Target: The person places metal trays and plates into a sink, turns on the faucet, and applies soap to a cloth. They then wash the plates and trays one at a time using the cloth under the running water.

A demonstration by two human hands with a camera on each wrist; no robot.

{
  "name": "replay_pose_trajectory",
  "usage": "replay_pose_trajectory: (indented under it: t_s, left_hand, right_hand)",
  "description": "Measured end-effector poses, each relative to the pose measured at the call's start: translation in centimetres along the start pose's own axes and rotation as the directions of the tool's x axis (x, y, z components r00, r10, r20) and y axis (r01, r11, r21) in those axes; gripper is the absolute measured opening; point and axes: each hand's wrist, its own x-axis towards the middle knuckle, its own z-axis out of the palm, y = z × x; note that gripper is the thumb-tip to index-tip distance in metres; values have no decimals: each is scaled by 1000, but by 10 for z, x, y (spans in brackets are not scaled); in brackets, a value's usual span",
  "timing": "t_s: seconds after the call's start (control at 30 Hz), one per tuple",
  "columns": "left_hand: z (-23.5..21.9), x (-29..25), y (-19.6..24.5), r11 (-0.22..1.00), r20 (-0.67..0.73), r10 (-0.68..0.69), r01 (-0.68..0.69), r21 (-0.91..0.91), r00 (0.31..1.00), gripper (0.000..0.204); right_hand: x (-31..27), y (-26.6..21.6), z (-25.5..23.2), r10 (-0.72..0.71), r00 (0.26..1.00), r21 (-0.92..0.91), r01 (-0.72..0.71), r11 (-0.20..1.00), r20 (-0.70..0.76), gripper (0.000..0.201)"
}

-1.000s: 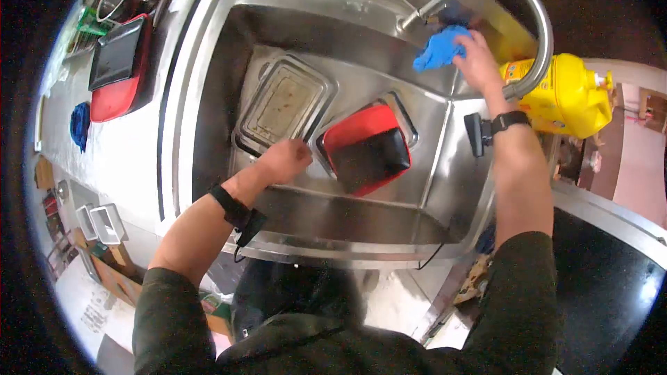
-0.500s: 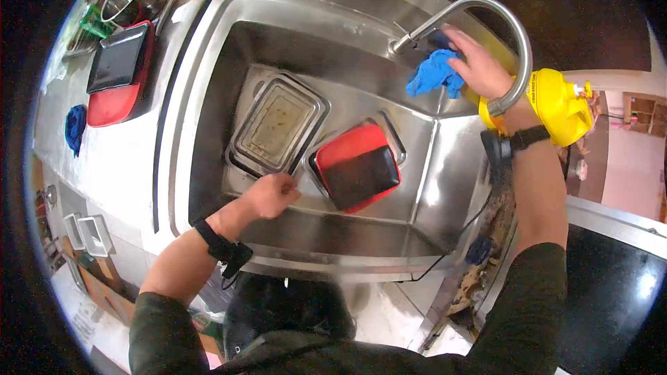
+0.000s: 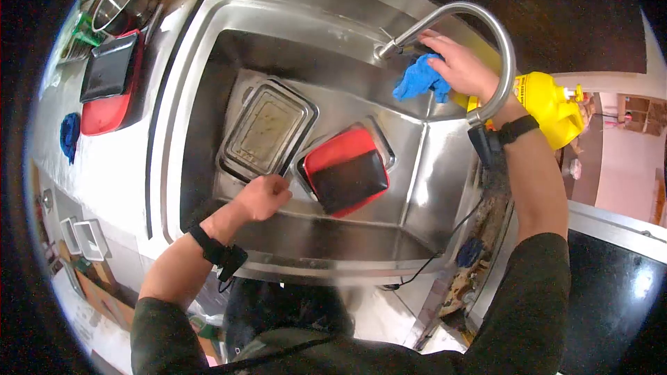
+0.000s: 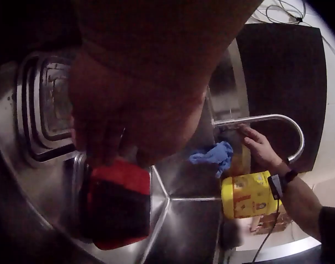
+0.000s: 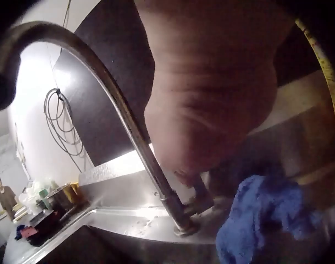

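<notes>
My right hand point(image 3: 458, 66) reaches over the back right of the sink, its fingers stretched toward the base of the metal faucet point(image 3: 512, 62). In the right wrist view the fingertips are mostly hidden behind the palm, close to the faucet's foot. A blue cloth point(image 3: 422, 78) hangs just below that hand, at the sink's back corner. My left hand point(image 3: 262, 196) hovers loosely curled over the sink's front, holding nothing visible. Near it lie stacked rectangular metal trays point(image 3: 267, 128), with murky contents in the top one, and a red container point(image 3: 330, 149) with a black part point(image 3: 354, 184).
A yellow jug point(image 3: 549, 107) with a pump stands right of the sink, beside my right forearm. On the left counter are a red tray point(image 3: 104, 117) under a black tray point(image 3: 109, 69), a metal bowl point(image 3: 125, 3) and a dark blue cloth point(image 3: 69, 135). The faucet arches over my right wrist.
My right hand has let go of the blue cloth and moved to the faucet's base, leaving the cloth at the sink corner. My left hand has drawn slightly toward the front edge.
</notes>
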Motion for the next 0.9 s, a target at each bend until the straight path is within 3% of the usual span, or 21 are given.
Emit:
replay_pose_trajectory:
  t_s: [0.07, 0.1, 0.13, 0.17, 0.2, 0.23, 0.27, 0.3, 0.33, 0.4, 0.47, 0.53, 0.6, 0.67, 0.7, 0.73, 0.8, 0.83, 0.87, 0.9]
  left_hand:
    - [4, 2, -3, 1000, 19, 15, -15, 26, 1000, 35]
    - [5, 3, -3, 1000, 25, 10, -11, 22, 1000, 35]
    - [4, 4, -2, 999, 37, 30, -31, 25, 999, 35]
    - [4, 4, -2, 999, 47, 46, -47, 28, 998, 36]
    - [3, 1, 1, 999, 52, 30, -31, 24, 998, 36]
    - [2, 0, 7, 1000, 37, 22, -22, -1, 999, 36]
    - [1, 0, 10, 999, 15, 18, -18, -27, 1000, 37]
    - [4, 2, 6, 999, 36, 23, -21, -49, 999, 39]
    - [8, 4, 3, 999, 38, 16, -14, -50, 999, 39]
    - [13, 6, 1, 996, 33, 38, -35, -80, 999, 39]
    - [13, 6, 8, 996, 34, 26, -23, -81, 999, 39]
    - [14, 6, 13, 996, 42, 15, -12, -86, 999, 39]
    - [15, 10, 17, 999, 78, -16, 19, -42, 997, 38]
    - [22, 14, 11, 999, 75, 1, 2, -38, 997, 39]
    - [24, 16, 9, 999, 68, 11, -9, -36, 998, 39]
    - [26, 17, 10, 999, 63, 17, -15, -37, 998, 39]
    - [28, 17, 10, 997, 50, -1, 4, -71, 999, 39]
    - [30, 18, 8, 997, 28, 5, -3, -83, 1000, 40]
    - [30, 18, 7, 996, 22, 4, -2, -87, 1000, 40]
    - [29, 17, 8, 997, 13, 8, -7, -80, 1000, 39]
  right_hand:
    - [-6, 2, 0, -48, 981, 24, 54, 998, -189, 40]
    - [-11, 3, -14, 28, 979, -31, -35, 999, -200, 38]
    - [-20, 4, -18, 17, 948, 4, -17, 1000, -318, 34]
    - [-35, 4, -28, 274, 925, 232, -216, 949, -262, 32]
    - [-43, -23, -46, 426, 868, 215, -379, 900, -255, 40]
    - [-52, -50, -53, 405, 852, 498, -206, 842, -333, 57]
    - [-56, -68, -59, 250, 825, 311, -95, 946, -507, 74]
    - [-60, -79, -68, 62, 838, 88, -17, 996, -542, 80]
    - [-58, -86, -78, 64, 840, 94, -15, 995, -539, 80]
    - [-54, -98, -89, -282, 915, -357, 171, 918, -289, 82]
    - [-46, -100, -94, -286, 913, -252, 216, 943, -291, 82]
    - [-36, -116, -101, -252, 935, -365, 151, 919, -248, 57]
    - [-27, -130, -100, -244, 934, -366, 138, 920, -261, 61]
    - [-21, -150, -108, -64, 987, -414, -3, 910, -147, 40]
    - [-19, -135, -107, -233, 943, -407, 121, 905, -237, 48]
    - [-19, -130, -100, -236, 942, -414, 121, 902, -239, 48]
    - [-18, -121, -83, -178, 889, -71, 163, 984, -421, 70]
    - [-24, -114, -77, -26, 900, 225, 136, 965, -434, 71]
    - [-27, -95, -67, -34, 901, 223, 143, 964, -433, 71]
    - [-28, -67, -52, 113, 862, 415, 120, 902, -494, 67]
